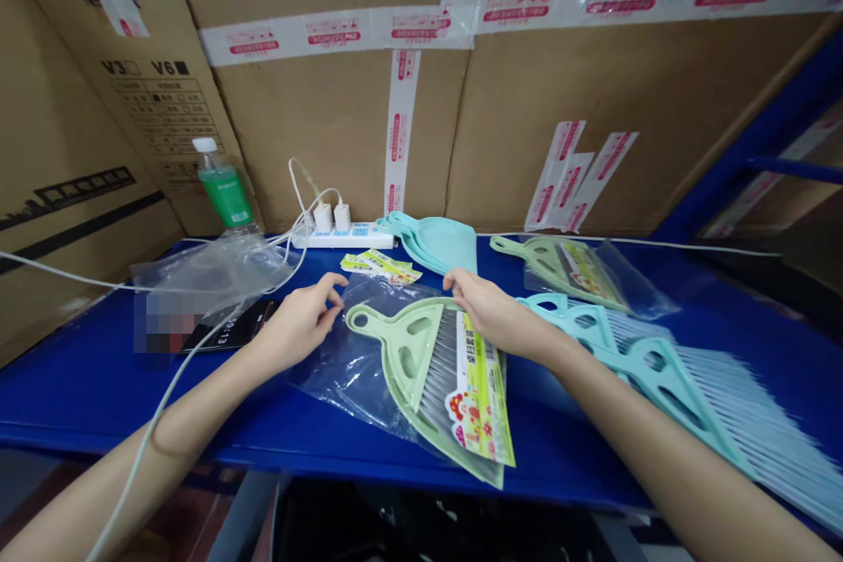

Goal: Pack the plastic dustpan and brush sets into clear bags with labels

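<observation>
A pale green dustpan and brush set (421, 360) with a yellow label card lies on a clear plastic bag (342, 369) on the blue table (98, 386). My left hand (299, 320) pinches the bag's edge just left of the brush handle. My right hand (484, 307) grips the top edge of the set and its label card. Loose yellow label cards (378, 264) lie just beyond the bag.
Teal brushes (659, 369) are stacked at the right, teal dustpans (435, 239) at the back, and a bagged green set (580, 268) beside them. A power strip (342, 234) with chargers, a green bottle (224, 189), crumpled plastic bags (211, 268) and cardboard boxes stand behind.
</observation>
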{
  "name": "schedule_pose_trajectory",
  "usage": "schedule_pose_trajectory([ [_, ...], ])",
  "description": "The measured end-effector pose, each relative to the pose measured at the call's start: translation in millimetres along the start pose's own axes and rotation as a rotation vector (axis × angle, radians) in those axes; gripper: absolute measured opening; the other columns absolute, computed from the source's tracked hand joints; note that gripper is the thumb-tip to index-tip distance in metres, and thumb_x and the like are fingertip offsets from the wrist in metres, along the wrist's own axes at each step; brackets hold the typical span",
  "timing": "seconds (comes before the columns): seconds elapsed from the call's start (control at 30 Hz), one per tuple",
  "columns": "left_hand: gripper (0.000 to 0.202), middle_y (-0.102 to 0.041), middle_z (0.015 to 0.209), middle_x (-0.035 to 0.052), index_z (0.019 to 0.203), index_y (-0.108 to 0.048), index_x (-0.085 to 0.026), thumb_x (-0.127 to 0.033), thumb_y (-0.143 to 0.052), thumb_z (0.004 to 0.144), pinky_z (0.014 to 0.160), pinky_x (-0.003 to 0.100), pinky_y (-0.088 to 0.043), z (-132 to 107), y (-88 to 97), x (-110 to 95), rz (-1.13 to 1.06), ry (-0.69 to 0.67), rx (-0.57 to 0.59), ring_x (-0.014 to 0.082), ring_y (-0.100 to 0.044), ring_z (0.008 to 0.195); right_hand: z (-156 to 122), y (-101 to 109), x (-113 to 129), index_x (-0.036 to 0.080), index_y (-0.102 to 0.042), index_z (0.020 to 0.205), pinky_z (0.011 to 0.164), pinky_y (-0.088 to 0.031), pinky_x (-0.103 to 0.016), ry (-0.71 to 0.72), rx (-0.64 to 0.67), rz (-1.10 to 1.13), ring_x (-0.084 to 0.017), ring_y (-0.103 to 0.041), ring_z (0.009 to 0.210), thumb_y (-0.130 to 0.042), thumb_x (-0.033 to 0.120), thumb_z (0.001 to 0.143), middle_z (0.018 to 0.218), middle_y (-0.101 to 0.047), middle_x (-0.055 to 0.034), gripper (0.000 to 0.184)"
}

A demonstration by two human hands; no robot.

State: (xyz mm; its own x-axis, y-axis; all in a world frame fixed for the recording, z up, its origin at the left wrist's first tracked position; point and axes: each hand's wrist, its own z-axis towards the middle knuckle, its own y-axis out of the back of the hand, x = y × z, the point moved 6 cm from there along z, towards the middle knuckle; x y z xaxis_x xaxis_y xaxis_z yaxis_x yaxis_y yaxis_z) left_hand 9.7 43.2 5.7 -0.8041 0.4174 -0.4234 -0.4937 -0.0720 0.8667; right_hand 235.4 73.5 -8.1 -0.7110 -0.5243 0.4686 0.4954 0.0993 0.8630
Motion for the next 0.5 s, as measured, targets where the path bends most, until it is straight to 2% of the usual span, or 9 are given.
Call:
schedule_pose_trajectory([
  [0.17,0.024,-0.063,0.081,0.0003,0.104,-0.045,-0.02,-0.024,-0.042,0.081,0.049,0.021,-0.045,1,-2.2,-1,-0.138,0.044,0.056,0.0102,-0.059,0.048,0,1,4,0.023,-0.037,0.085,0.065,-0.039,-0.029,-0.014,-0.079,0.013,-0.019,-0.051,0.071,-0.037,0.006,0.08,0.082,-0.052,-0.0036,0.018],
  [0.27,0.023,-0.062,0.082,0.0004,0.102,-0.045,-0.02,-0.028,-0.045,0.081,0.047,0.02,-0.046,2,-3.6,2,-0.208,0.087,0.055,0.0096,-0.06,0.047,0,-1,7,0.022,-0.038,0.082,0.065,-0.039,-0.029,-0.037,-0.118,-0.014,-0.02,-0.052,0.073,-0.038,0.006,0.08,0.084,-0.053,-0.0054,0.016],
  [0.4,0.017,-0.058,0.076,-0.0016,0.096,-0.043,-0.02,-0.028,-0.043,0.08,0.042,0.02,-0.046,4,-5.9,5,-0.275,0.129,0.057,0.0095,-0.059,0.043,1,-6,9,0.021,-0.041,0.081,0.066,-0.039,-0.031,-0.057,-0.093,-0.067,-0.02,-0.052,0.073,-0.035,0.004,0.08,0.087,-0.054,-0.0073,0.018],
  [0.5,0.014,-0.056,0.072,-0.0032,0.09,-0.041,-0.021,-0.03,-0.043,0.08,0.04,0.02,-0.045,4,-6.4,6,-0.301,0.14,0.065,0.0097,-0.058,0.041,0,-2,11,0.02,-0.046,0.084,0.072,-0.04,-0.032,-0.014,-0.021,-0.051,-0.02,-0.053,0.078,-0.034,0.01,0.085,0.089,-0.056,-0.0082,0.015],
])
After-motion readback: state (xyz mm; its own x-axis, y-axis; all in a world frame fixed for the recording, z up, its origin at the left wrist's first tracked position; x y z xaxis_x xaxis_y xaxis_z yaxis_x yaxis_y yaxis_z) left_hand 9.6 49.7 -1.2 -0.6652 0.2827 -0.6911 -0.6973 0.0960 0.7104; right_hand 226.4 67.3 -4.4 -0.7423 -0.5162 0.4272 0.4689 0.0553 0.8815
